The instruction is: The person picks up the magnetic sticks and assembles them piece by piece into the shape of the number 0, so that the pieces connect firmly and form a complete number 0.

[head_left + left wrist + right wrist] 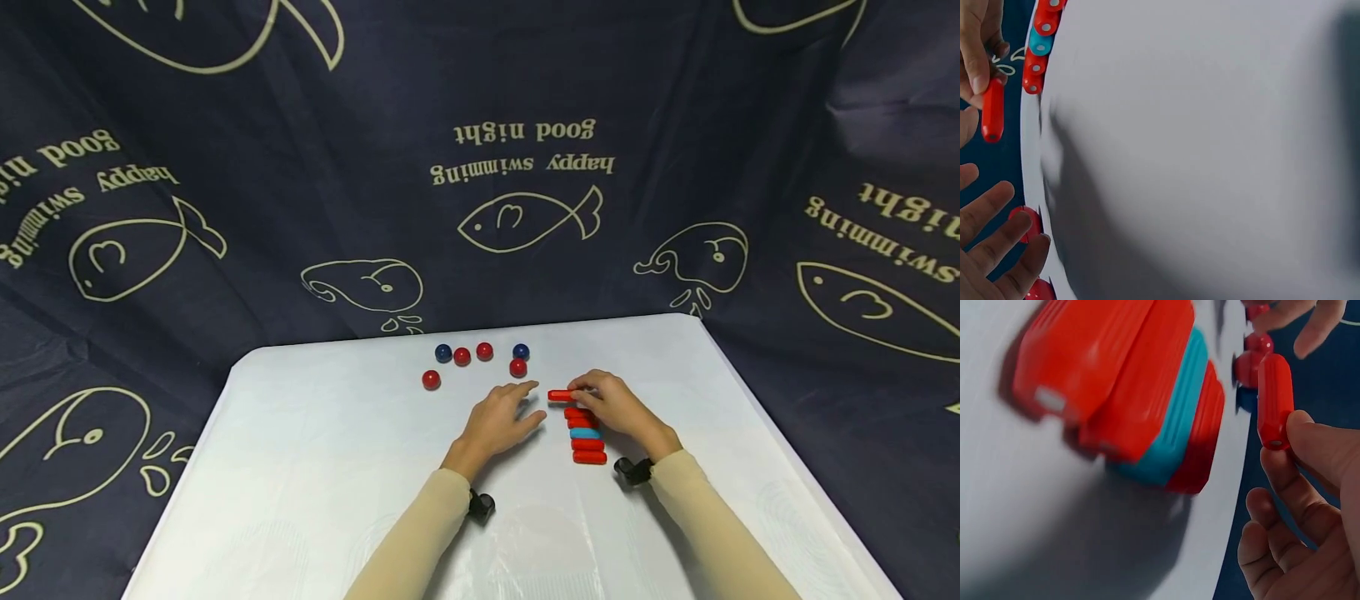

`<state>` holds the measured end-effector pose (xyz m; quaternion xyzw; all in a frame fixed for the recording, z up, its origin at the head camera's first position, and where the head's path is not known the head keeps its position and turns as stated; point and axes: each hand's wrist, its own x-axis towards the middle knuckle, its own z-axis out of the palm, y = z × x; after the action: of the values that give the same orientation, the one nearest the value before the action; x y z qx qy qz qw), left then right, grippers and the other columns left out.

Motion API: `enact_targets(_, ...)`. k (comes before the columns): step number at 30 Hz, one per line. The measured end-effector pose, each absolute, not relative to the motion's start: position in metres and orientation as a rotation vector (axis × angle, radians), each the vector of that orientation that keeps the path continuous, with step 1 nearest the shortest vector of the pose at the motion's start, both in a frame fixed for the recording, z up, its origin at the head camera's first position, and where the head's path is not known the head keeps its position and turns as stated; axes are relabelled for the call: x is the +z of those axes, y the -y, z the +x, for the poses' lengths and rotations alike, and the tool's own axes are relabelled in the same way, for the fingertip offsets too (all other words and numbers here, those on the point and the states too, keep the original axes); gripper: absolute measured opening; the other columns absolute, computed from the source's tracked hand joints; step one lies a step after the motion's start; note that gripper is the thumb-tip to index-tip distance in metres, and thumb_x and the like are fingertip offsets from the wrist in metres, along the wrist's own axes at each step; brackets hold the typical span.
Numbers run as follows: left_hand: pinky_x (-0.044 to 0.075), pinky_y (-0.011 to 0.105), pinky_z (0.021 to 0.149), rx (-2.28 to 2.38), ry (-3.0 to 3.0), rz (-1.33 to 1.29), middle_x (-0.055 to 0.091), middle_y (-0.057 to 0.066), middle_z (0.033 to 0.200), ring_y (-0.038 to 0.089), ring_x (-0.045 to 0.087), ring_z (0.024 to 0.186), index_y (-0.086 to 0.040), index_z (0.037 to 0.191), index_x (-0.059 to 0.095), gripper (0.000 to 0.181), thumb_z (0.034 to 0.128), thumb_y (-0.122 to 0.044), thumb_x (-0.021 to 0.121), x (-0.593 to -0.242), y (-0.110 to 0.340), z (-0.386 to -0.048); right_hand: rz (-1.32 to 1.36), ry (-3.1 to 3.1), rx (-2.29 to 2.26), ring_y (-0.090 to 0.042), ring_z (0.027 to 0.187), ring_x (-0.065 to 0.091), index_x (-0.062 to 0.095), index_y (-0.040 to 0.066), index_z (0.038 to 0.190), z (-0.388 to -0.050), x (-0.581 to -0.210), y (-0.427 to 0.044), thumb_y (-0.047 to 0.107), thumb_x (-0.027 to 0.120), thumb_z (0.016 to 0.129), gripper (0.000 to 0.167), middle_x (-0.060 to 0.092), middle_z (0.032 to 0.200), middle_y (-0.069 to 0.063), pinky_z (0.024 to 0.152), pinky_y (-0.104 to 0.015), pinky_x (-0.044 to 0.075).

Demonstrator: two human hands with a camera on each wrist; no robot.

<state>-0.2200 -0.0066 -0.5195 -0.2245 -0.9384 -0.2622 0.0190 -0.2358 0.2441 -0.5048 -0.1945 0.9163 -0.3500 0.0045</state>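
A short red plastic rod (559, 396) with flat-sided, ribbed walls is pinched between the thumb and fingers of my right hand (613, 405). In the right wrist view the pinched rod (1275, 400) is raised off the table, its pale round end spot visible. My left hand (498, 422) hovers to its left, fingers spread and holding nothing; the left wrist view shows its fingers (1000, 240) apart from the rod. Just nearer than the right hand, several red rods (588, 445) and one light-blue rod (585, 433) lie side by side in a column.
Beyond the hands, several red balls (462, 357) and two dark-blue balls (443, 353) sit near the far edge of the white table (337, 467). A dark patterned cloth (375, 208) hangs behind and at the sides. Each wrist wears a black camera (482, 505).
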Motion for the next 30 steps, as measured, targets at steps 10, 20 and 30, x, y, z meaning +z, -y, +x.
enact_targets(10, 0.055, 0.041, 0.101, -0.947, 2.803, -0.667, 0.070, 0.002, 0.133, 0.019, 0.065, 0.123, -0.019, 0.145, 0.059, 0.049, 0.1003, -0.039, 0.067, -0.521, 0.002, -0.215, -0.637, -2.820, -1.164, -0.020, 0.094, 0.064, 0.075, 0.006, 0.114, -0.227, -0.498, -0.219, 0.015, 0.069, 0.099, 0.018, 0.071, 0.110, -0.007, 0.086, -0.036, 0.058)
enact_targets(20, 0.056, 0.031, 0.077, -0.978, 2.705, -0.589, 0.076, 0.000, 0.108, 0.010, 0.064, 0.084, -0.017, 0.120, 0.073, 0.027, 0.0982, -0.032, 0.072, -0.527, 0.010, -0.212, -0.722, -2.762, -1.270, -0.018, 0.079, 0.067, 0.074, 0.004, 0.113, -0.227, -0.501, -0.197, 0.012, 0.069, 0.099, 0.017, 0.071, 0.108, -0.010, 0.069, -0.026, 0.058)
enact_targets(30, 0.052, 0.028, 0.074, -0.997, 2.725, -0.486, 0.073, 0.002, 0.104, 0.011, 0.058, 0.083, -0.012, 0.115, 0.076, 0.026, 0.0972, -0.032, 0.073, -0.533, 0.030, -0.211, -0.660, -2.791, -1.323, -0.018, 0.093, 0.070, 0.074, 0.001, 0.112, -0.228, -0.511, -0.164, 0.012, 0.074, 0.096, 0.020, 0.071, 0.106, -0.009, 0.084, -0.034, 0.059)
